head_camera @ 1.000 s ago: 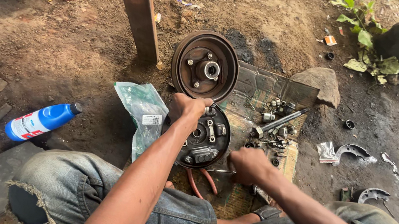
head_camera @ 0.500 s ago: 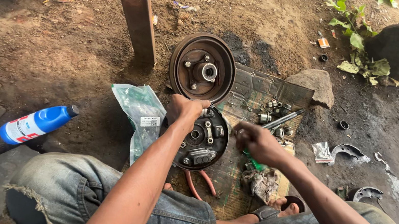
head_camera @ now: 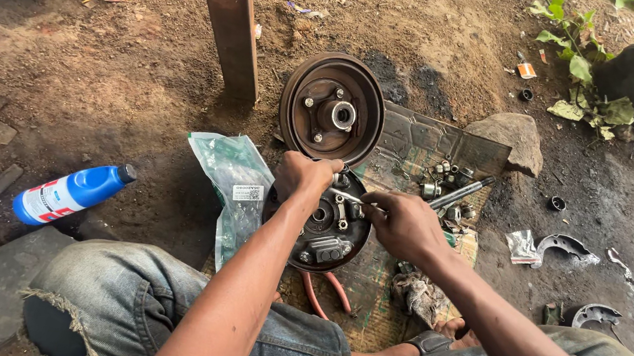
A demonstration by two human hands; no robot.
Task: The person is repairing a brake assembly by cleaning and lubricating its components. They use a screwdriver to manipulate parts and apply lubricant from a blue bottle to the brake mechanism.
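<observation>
A round dark brake backing plate (head_camera: 322, 232) lies on a mat on the dirt in front of me. My left hand (head_camera: 302, 176) grips its upper left rim. My right hand (head_camera: 402, 223) is over the plate's right side, fingers closed on a thin metal tool (head_camera: 349, 198) whose tip reaches the plate's upper middle. A rusty brake drum (head_camera: 333, 107) leans upright just behind the plate. Red-handled pliers (head_camera: 328, 290) stick out from under the plate toward my legs.
A wooden post (head_camera: 230, 16) stands behind the drum. A plastic bag (head_camera: 233, 183) lies left of the plate, a blue bottle (head_camera: 70, 193) farther left. Small metal parts and a wrench (head_camera: 454, 192) sit on the mat; brake shoes (head_camera: 569, 248) and rocks (head_camera: 514, 139) lie right.
My right hand rose from the mat near my legs and moved left onto the plate, now holding a thin tool. My left hand stayed on the plate's rim.
</observation>
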